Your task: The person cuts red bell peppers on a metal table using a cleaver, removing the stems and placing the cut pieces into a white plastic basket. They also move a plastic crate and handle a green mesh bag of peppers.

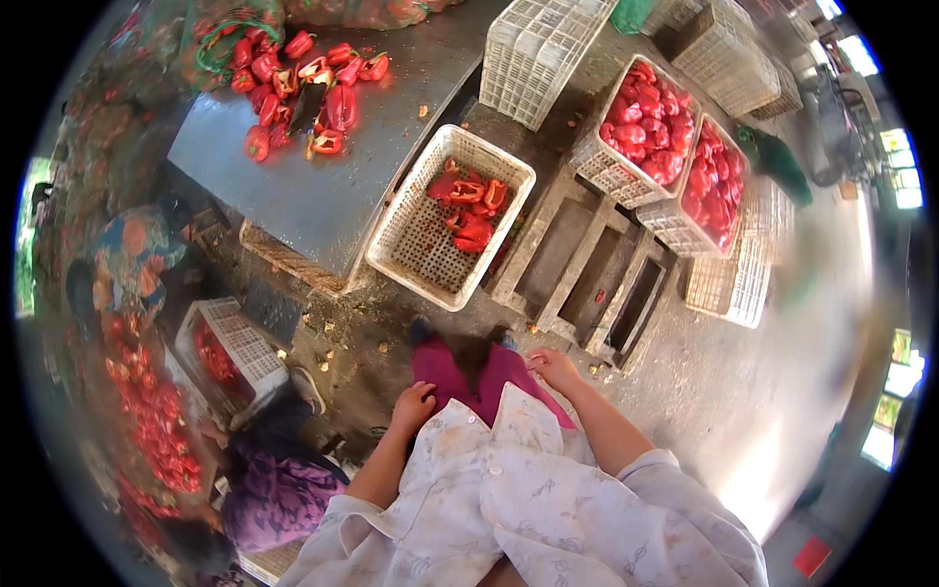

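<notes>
My left hand is at the left thigh of my magenta trousers, its fingers bent. Beside the other thigh is my right hand, fingers curled in toward the cloth. Whether either hand pinches the fabric cannot be made out. Ahead of my feet stands a white plastic crate with several cut red bell peppers in it. To its left, whole and cut red bell peppers lie on a metal-topped table. What looks like a broad-bladed knife lies among them.
A wooden pallet lies to the right, by two crates full of red peppers. Stacked crates stand behind. A green mesh sack spills peppers onto the table. At lower left, a person in purple patterned clothing sits near a pepper heap.
</notes>
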A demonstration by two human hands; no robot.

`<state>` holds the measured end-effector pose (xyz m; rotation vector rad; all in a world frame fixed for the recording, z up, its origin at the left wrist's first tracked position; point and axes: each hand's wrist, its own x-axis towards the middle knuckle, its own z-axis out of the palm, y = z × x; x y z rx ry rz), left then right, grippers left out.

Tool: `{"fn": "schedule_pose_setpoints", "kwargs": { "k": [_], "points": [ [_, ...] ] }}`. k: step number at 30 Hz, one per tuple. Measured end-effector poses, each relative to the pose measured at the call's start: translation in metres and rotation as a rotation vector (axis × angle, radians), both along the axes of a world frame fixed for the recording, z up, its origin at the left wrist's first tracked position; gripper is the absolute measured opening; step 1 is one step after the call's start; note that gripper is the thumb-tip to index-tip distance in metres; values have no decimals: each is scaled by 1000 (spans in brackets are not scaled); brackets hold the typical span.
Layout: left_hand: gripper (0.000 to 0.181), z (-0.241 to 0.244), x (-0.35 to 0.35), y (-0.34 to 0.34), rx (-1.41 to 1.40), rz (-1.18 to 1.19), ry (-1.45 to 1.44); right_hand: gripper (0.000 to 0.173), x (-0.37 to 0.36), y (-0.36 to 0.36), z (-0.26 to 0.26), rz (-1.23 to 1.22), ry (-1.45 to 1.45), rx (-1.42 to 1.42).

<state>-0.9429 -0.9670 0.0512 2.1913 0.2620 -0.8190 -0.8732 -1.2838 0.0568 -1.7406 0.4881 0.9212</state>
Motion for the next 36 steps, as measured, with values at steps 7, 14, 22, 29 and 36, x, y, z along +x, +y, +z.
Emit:
{"fn": "schedule_pose_setpoints", "kwargs": {
  "k": [7,14,22,29,36],
  "points": [
    [27,-8,11,53,-139,-94,58,20,-66,56,-36,-24,122,-78],
    [20,-37,21,44,-88,-272,89,26,-99,66,5,-229,202,90],
    [18,-116,3,-8,-116,148,138,66,-132,4,-47,549,-57,-332],
    [19,-223,47,-21,-329,985,287,77,-187,36,-70,527,192,-296],
    [29,-326,182,5,-272,1257,183,69,-181,54,-67,440,-6,-327]
  ]
}}
